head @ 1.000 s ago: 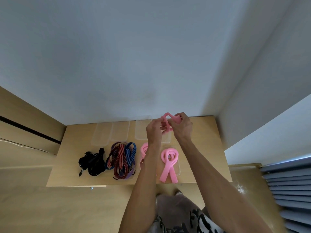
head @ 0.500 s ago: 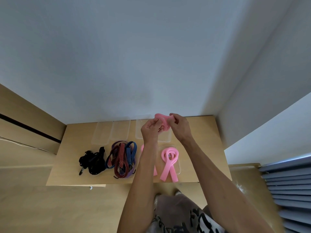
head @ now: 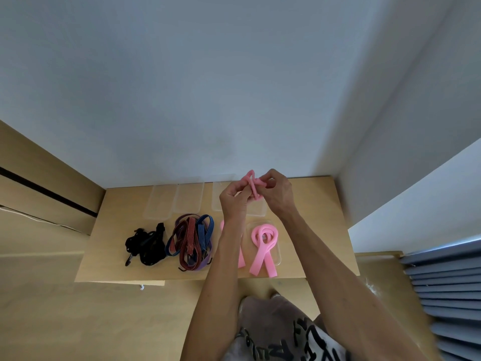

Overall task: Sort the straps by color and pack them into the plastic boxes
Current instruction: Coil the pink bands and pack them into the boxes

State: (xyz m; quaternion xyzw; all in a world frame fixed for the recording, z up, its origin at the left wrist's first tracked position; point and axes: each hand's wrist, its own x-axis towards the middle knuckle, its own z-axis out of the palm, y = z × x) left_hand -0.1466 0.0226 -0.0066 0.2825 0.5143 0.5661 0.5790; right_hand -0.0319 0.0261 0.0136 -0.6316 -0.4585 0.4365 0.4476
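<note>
On the bench: we see the pale wooden bench [head: 312, 204] carrying everything, clear boxes along its far edge.
Clear rectangular plastic boxes [head: 188, 196]: shallow; a springy coil could pop back out.
Black strap pile [head: 145, 242] and red-and-blue striped strap tangle [head: 192, 238]: unsorted; hooks may snag.
Folded pink foam strap in its tray [head: 263, 246]: ends overhang.
Our left hand [head: 233, 201] and right hand [head: 277, 195]: both pinch the pink strap being coiled [head: 251, 185] above the boxes; a loosened grip would let it unwind.

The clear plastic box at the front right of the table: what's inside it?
The clear plastic box holds one looped pink strap, its two tails running over the near rim. Whether anything lies beneath the loop cannot be seen.
</note>
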